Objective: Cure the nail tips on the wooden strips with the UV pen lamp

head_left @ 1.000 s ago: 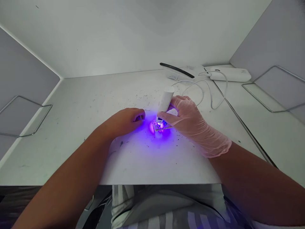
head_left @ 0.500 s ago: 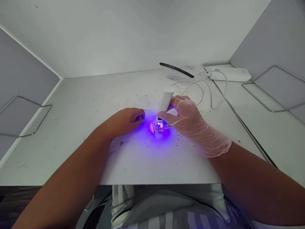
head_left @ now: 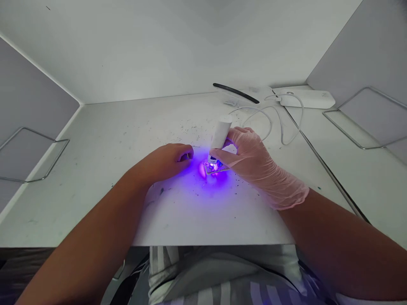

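My right hand (head_left: 246, 154), in a thin pink glove, is wrapped round a white cylindrical lamp (head_left: 221, 133) that leans slightly. Its lower end shines violet light onto a small flat piece (head_left: 209, 170) on the white table (head_left: 190, 220); glare hides the details of that piece. To the left, my bare left hand (head_left: 171, 161) rests on the table with its fingers curled in. Whether it holds anything is hidden.
Behind the lamp lies a curved black strip (head_left: 235, 93). A white cable (head_left: 281, 123) loops to a white device (head_left: 307, 98) at the back right. Wire brackets (head_left: 359, 144) stick out at both sides. Small dark specks dot the table.
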Motion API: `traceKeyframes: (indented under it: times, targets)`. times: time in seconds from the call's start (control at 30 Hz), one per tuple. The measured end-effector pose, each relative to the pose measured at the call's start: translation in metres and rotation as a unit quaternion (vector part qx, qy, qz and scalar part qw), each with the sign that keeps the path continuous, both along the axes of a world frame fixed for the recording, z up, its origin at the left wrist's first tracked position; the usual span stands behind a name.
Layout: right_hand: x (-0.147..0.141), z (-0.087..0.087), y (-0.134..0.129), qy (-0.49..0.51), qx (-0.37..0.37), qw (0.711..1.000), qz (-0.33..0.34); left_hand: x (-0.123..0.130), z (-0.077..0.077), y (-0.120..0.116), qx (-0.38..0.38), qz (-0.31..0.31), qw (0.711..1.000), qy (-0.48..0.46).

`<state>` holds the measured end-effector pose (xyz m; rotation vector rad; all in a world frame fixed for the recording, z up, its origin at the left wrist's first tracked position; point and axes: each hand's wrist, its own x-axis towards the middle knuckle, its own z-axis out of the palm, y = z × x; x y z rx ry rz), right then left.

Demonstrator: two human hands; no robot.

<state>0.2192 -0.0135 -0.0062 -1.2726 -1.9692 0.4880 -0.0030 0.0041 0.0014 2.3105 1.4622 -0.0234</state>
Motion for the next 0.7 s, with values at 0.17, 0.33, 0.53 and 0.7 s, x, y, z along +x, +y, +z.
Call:
traceKeyframes:
  times: [0.17, 0.33, 0.53, 0.7]
  targets:
    - [0.0005, -0.0004, -0.0001, -0.002, -0.003, 1.000, -0.003, 0.0009, 0.0001, 0.0006, -0.001, 0.000, 1.000, 0.003]
    - [0.0004, 0.0000, -0.0003, -0.002, -0.006, 1.000, -0.005, 0.0006, -0.0011, 0.0006, 0.001, 0.000, 1.000, 0.003]
    - [-0.0001, -0.0001, -0.0005, -0.007, -0.009, 1.000, -0.012, -0.0008, -0.0013, 0.0009, 0.001, -0.002, 1.000, 0.001]
    - [0.0001, -0.0006, -0.0003, -0.006, -0.004, 1.000, -0.004, -0.0002, -0.0008, 0.0008, 0.001, 0.000, 1.000, -0.003]
